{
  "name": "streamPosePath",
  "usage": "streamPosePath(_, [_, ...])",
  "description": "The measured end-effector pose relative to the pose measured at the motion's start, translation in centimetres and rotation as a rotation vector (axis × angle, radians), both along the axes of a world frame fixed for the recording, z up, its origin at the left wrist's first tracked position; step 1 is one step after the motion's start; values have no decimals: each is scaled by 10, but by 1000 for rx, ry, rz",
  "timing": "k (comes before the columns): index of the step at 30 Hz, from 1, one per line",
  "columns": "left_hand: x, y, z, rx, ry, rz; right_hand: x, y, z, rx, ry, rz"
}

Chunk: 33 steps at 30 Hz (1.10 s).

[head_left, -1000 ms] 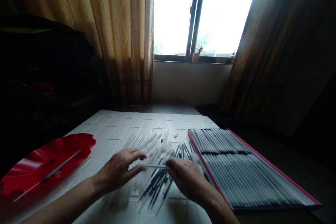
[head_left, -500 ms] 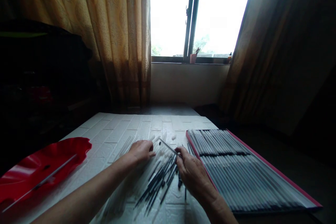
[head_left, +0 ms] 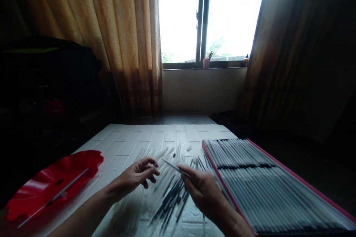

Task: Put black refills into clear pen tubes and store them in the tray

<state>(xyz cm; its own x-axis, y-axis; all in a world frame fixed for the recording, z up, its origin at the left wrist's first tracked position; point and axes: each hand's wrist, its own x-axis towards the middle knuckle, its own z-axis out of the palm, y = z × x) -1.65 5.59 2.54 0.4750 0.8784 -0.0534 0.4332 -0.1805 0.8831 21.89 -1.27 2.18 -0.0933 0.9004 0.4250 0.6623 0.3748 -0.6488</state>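
My right hand (head_left: 200, 187) grips a slim, pale pen-like stick (head_left: 170, 162), its tip pointing left toward my other hand. Facing it, my left hand (head_left: 140, 173) hovers with loosely bent fingers apart; I make out nothing in them. Below both hands lie a loose pile of dark thin sticks (head_left: 167, 202) and many clear plastic tubes (head_left: 133, 207), partly blurred. A small black piece (head_left: 174, 154) rests just beyond the hands. To the right, a red-edged box (head_left: 229, 196) holds rows of clear pen-like sticks with dark ends.
At the left, a red wavy-rimmed tray (head_left: 36, 189) carries one long grey stick (head_left: 59, 192). Everything stands on a white brick-patterned table top (head_left: 125, 137). Beyond are a curtain (head_left: 119, 44), a window and a pink cup (head_left: 205, 63) of sticks on the sill.
My left hand has drawn back toward me and its fingers have loosened. My right hand still holds the stick, now lower and more level. The whole view has shifted slightly.
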Motion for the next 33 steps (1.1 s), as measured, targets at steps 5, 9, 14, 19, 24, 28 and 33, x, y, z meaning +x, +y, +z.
streamPosePath(5, [-13,-16,-13,-185,-378,101,-9,-6,1,-62,-70,188])
streamPosePath(9, [-13,-21,-16,-208,-383,116,-12,-7,1,-106,-151,183])
streamPosePath(14, [-13,-25,-12,-220,-362,122,-11,-6,0,-112,-127,209])
streamPosePath(19, [-14,-26,-14,-207,-351,90,-11,-5,-2,-129,-128,245])
streamPosePath(24, [-16,-25,-17,-181,-247,74,-12,-5,-2,-143,-209,223])
streamPosePath(28, [-19,-25,-18,-106,-189,3,-11,-6,-1,-181,-248,227])
streamPosePath(33, [-18,-29,-15,-162,-110,-135,-11,-9,2,-190,-275,236])
